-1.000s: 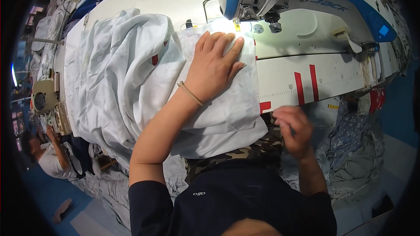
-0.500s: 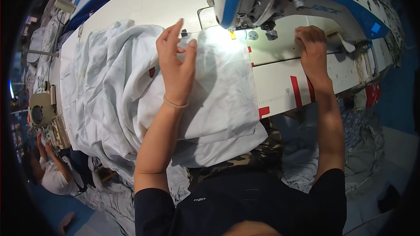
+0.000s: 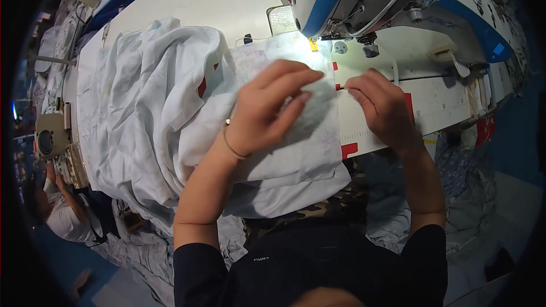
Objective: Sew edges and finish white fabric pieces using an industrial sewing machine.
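A large piece of white fabric [image 3: 296, 153] lies on the sewing table, smooth along its right edge and bunched into folds on the left. My left hand [image 3: 273, 105] is above the smooth part, thumb and fingers apart, pointing right with nothing visible between them. Just right of the fabric's edge, my right hand [image 3: 378, 102] has its thumb and fingertips pinched together. What they hold, if anything, is too small to make out. The sewing machine [image 3: 341, 0], white and blue, stands beyond both hands. Its lit needle area, with a yellow part [image 3: 313, 45], is at the fabric's far right corner.
Red tape marks [image 3: 350, 150] and a printed ruler scale are on the white table [image 3: 187, 0]. More fabric [image 3: 392, 216] is heaped below the table on the right. At the far left, a person [image 3: 68, 216] sits beside other fabric piles.
My left hand has come down and swung right across the fabric. My right hand has moved left and nearer, from beside the machine to the fabric's edge. The view has shifted slightly.
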A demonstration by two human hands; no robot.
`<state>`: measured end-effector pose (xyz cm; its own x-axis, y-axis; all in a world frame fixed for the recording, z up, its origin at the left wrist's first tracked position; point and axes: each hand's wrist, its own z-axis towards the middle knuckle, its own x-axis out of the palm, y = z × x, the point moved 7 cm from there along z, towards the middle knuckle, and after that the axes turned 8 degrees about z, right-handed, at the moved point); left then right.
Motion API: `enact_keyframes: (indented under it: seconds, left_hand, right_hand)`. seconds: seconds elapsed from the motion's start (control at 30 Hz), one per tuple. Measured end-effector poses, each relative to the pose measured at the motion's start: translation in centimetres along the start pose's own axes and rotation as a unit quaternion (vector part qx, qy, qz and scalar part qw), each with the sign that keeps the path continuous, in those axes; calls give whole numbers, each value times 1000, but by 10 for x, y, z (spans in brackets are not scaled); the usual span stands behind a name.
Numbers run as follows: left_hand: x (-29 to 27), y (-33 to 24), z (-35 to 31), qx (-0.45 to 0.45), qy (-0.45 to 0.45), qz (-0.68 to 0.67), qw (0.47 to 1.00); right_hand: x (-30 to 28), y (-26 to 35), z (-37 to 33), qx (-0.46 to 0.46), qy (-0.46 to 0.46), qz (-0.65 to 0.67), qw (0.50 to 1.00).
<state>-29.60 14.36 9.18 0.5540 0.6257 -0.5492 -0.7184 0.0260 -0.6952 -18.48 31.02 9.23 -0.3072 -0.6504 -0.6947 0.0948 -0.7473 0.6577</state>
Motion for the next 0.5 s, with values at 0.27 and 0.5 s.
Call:
enact_keyframes:
  seconds: [0.27, 0.5]
  left_hand:
    - [36, 1, -1, -19, 60, 24, 998]
    - [30, 13, -1, -45, 17, -12, 999]
  right_hand:
    - [22, 10, 5, -78, 29, 20, 996]
    - [30, 13, 10, -48, 40, 73, 995]
